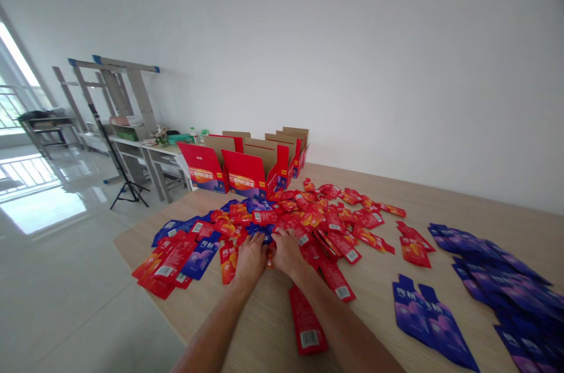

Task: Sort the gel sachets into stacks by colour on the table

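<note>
Both my hands are close together in the heap of small flat pouches in the middle of the table. My left hand has its fingers curled down on the pouches, at the near edge of a blue pouch. Beside it, my right hand is closed in the same way, its fingertips partly hidden. Between the two thumbs a bit of a red-orange pouch shows. Left of my hands lie a red-orange pouch and a blue pouch. Under my right forearm lies a red pouch with a barcode.
Several open red cartons stand at the table's back left. Loose red pouches spread rightward. Blue pouches lie in overlapping rows at right, near a blue pair. A black tripod stands on the floor at left.
</note>
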`<state>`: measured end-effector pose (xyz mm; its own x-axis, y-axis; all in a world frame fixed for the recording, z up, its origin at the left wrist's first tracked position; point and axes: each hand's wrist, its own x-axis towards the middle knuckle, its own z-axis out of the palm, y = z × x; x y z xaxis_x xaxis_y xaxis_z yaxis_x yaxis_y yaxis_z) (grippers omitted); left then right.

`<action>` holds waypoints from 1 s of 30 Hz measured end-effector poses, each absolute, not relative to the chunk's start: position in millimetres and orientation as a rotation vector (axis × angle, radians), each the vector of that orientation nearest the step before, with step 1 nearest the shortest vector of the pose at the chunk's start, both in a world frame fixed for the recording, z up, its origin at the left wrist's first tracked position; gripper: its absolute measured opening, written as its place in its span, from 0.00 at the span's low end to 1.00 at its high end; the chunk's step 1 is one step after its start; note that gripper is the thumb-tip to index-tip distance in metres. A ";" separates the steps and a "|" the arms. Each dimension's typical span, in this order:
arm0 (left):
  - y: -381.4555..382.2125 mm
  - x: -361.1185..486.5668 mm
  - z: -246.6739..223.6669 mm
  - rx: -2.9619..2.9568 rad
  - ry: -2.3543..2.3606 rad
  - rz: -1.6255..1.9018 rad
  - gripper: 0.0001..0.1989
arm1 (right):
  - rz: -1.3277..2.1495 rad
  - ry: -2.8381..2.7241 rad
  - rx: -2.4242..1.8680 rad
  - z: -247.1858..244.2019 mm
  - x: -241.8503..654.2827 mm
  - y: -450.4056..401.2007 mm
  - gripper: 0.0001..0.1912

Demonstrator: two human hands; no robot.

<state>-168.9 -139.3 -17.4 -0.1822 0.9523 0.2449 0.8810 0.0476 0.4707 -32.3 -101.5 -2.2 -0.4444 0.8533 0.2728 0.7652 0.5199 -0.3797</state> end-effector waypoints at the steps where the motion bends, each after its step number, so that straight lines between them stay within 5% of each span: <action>1: -138.9 -169.8 -17.4 1.921 2.159 0.862 0.20 | 0.276 -2.337 -1.329 -1.1 -34.2 -100.9 0.17; 11: -141.5 -173.1 -15.1 1.763 1.997 1.385 0.20 | 0.237 -2.306 -1.443 4.8 -54.9 -76.4 0.14; 30: -154.6 -162.1 -7.0 1.727 2.106 1.395 0.22 | 0.414 -1.799 -1.465 17.3 -33.2 -77.5 0.16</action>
